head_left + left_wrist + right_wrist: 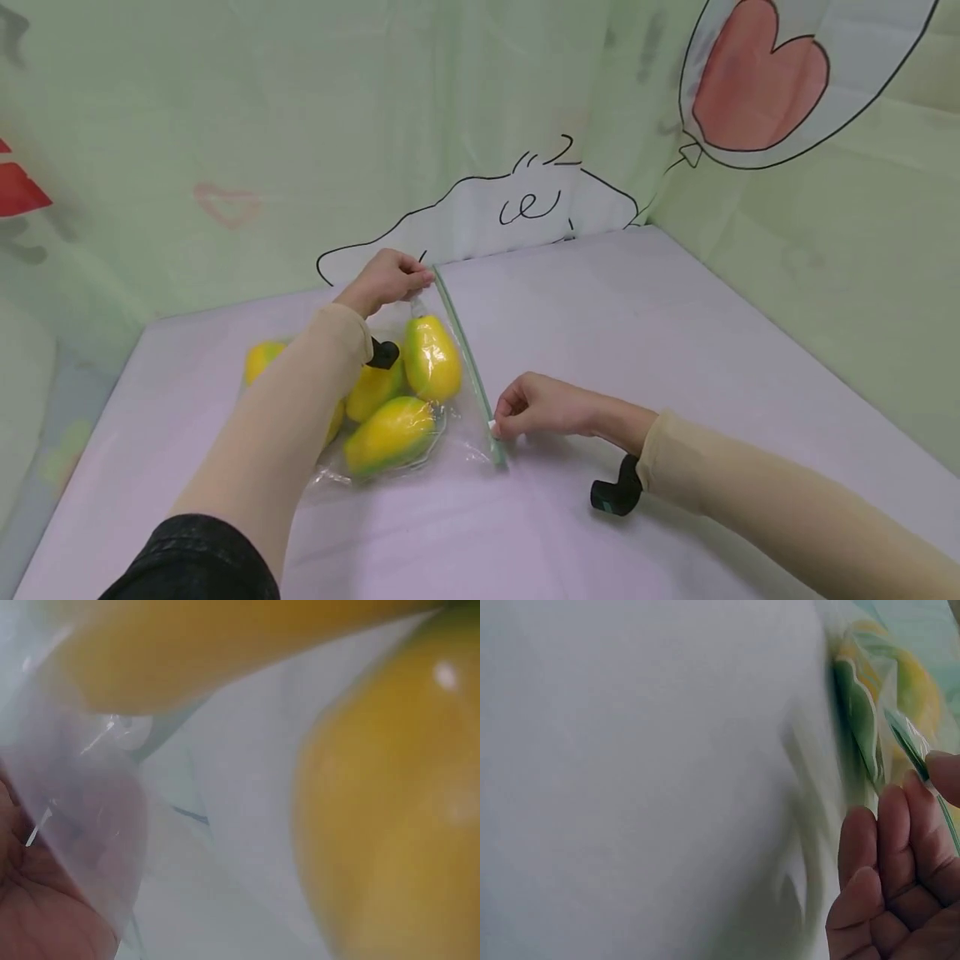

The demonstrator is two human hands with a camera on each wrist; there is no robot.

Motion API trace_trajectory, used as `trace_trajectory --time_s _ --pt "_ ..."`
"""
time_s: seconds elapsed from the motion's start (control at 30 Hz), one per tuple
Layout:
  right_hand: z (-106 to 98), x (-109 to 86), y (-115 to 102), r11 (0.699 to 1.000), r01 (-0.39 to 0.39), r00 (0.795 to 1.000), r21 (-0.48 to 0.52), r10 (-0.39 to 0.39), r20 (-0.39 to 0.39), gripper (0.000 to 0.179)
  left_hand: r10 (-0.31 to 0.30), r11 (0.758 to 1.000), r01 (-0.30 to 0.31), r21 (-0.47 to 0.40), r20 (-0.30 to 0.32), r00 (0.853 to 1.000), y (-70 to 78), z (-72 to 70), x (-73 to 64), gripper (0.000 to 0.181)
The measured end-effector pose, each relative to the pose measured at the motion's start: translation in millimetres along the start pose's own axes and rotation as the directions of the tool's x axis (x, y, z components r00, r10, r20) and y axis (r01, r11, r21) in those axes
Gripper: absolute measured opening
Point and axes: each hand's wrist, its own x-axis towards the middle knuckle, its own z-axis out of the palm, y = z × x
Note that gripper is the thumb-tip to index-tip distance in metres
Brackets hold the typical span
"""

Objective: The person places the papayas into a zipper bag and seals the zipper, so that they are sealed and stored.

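Observation:
A clear slider zip bag [468,425] with a green zip strip [463,340] lies on the table, several yellow-green, mango-like fruits [433,358] inside it. My left hand [386,279] pinches the bag's top edge at the far end of the strip. Near the other end, my right hand [543,407] pinches the small white slider [492,424] between thumb and forefinger. In the right wrist view, the other fingers [859,844] curl loosely beside the strip. Yellow fruit [397,810] behind clear film fills much of the left wrist view, with the left palm [45,915] at its lower left.
The table [637,333] has a pale lilac cover. Light green fabric walls [300,100] with drawn figures stand at its back and right. Each wrist wears a black camera mount [617,493], and the left forearm passes over part of the bag.

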Motion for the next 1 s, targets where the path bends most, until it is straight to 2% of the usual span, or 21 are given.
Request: trace_trajectory --time_s 0.1,0.27,0.47,0.53,0.63,0.73,0.83,0.93,1.0 --pt "3 -5.6 3 1.0 0.018 0.999 -0.01 -0.018 0.04 0.013 0.0 1.0 0.0 0.001 -0.016 1.0 1.1 -1.4 0.2 0.028" --pt "6 -8.6 4 0.999 0.035 0.998 -0.038 -0.033 0.061 0.011 0.018 1.0 -0.017 0.01 -0.029 0.999 2.1 0.0 -0.3 0.028" --pt "0 1.2 -4 0.992 0.052 0.994 -0.113 -0.04 0.103 0.012 0.038 0.998 -0.037 0.046 -0.028 0.999 0.3 -3.0 -2.8 0.03" --pt "-6 9.9 -8 0.992 0.039 0.996 -0.117 -0.03 0.079 0.015 0.04 0.998 -0.039 0.058 -0.029 0.999 -0.5 -5.6 -4.0 0.03" --pt "-16 26.8 -16 0.996 0.01 1.0 -0.084 -0.012 -0.023 0.021 0.033 0.997 -0.032 0.065 -0.017 0.999 -2.1 -7.0 -5.0 0.032" --pt "-24 43.9 -21 0.998 -0.004 0.993 -0.056 -0.002 -0.121 0.027 0.028 0.997 -0.028 0.068 -0.006 1.0 -4.6 -5.1 -4.8 0.035" --pt "-27 56.3 -23 0.999 -0.023 0.985 -0.044 0.015 -0.173 0.029 0.034 0.994 -0.032 0.102 -0.009 0.999 -7.9 -2.8 -6.0 0.04" --pt "-26 64.5 -24 0.998 -0.041 0.982 -0.04 0.033 -0.185 0.028 0.038 0.984 -0.032 0.177 -0.03 0.999 -14.0 -7.6 -16.7 0.048" --pt "-25 67.9 -22 0.998 -0.044 0.982 -0.04 0.036 -0.183 0.028 0.039 0.964 -0.024 0.266 -0.052 0.998 -19.3 -16.5 -32.7 0.054"
